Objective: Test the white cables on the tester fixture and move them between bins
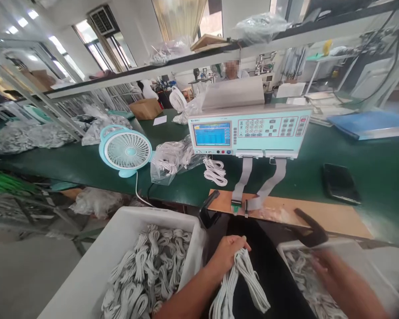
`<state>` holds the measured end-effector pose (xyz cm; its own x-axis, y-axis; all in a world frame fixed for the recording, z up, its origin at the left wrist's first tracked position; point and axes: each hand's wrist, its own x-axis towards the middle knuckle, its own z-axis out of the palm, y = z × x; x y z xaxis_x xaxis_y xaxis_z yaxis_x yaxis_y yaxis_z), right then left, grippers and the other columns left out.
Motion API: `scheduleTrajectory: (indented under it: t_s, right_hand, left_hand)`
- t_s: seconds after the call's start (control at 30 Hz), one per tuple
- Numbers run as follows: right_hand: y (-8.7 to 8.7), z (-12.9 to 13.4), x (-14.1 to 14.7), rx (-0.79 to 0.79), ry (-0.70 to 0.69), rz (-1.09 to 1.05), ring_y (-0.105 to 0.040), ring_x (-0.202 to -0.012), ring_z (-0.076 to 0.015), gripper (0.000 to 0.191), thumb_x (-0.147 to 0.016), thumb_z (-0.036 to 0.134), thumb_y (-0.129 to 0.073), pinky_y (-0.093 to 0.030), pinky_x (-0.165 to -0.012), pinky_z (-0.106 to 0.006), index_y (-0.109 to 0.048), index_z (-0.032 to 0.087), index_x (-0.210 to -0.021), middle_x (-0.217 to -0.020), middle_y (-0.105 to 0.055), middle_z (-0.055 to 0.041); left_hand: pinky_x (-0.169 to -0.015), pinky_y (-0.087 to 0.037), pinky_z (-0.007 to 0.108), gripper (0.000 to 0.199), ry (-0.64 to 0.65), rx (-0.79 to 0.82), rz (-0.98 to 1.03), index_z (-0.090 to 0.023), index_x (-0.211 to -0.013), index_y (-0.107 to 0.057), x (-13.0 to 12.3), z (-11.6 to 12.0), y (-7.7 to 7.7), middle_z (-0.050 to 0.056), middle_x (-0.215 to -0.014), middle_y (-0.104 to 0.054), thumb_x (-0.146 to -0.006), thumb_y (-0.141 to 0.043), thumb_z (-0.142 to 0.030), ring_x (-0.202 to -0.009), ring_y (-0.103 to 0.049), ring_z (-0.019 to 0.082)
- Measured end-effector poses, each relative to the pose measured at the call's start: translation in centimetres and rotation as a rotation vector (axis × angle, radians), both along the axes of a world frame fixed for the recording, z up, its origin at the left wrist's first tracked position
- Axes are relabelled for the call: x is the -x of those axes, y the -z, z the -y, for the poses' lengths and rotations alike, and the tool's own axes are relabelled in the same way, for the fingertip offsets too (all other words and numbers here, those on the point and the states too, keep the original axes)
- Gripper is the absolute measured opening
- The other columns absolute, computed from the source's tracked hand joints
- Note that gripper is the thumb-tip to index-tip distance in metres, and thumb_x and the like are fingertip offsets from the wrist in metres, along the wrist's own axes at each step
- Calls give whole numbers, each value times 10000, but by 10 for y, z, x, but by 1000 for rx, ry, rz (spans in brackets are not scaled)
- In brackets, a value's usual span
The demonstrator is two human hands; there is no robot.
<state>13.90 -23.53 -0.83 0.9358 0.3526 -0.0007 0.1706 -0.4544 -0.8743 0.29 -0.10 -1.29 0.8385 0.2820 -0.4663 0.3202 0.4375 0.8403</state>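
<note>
My left hand [226, 254] is closed around the top of some bundled white cables [252, 283], which hang down over my dark-clothed lap. Smeared by motion, my right hand [330, 268] is over the right bin [287, 247], near the white cable bundles [322, 292] inside it; its fingers are too blurred to read. To the left, a large white bin [119, 226] holds many looped cable bundles [149, 266]. Ahead, two grey ribbon cables [243, 179] run from a tester with a blue screen [213, 134] down to connectors [236, 204] on a wooden board [339, 219].
Black clamps [208, 210] grip the board at the edge of the green table [306, 177]. A dark phone [341, 182] lies at right. Left of the tester are a blue fan [129, 151] and bagged cables [169, 161]. A person [232, 71] is beyond the tester.
</note>
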Motion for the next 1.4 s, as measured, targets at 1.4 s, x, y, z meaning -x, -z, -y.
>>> scheduleTrajectory:
  t_s: [1.4]
  right_hand:
    - [16,-157,34,-477,-149,-401,-425,-510,-119,382,-685,530,-706,-358,-490,-232,-611,162,-652,-554,-523,18]
  left_hand:
    - [-329,-259,190,371,-79,-78,55,-92,-890,-661,-11,-38,2,-5,-615,-589,-624,-702,-348,-320,-392,46]
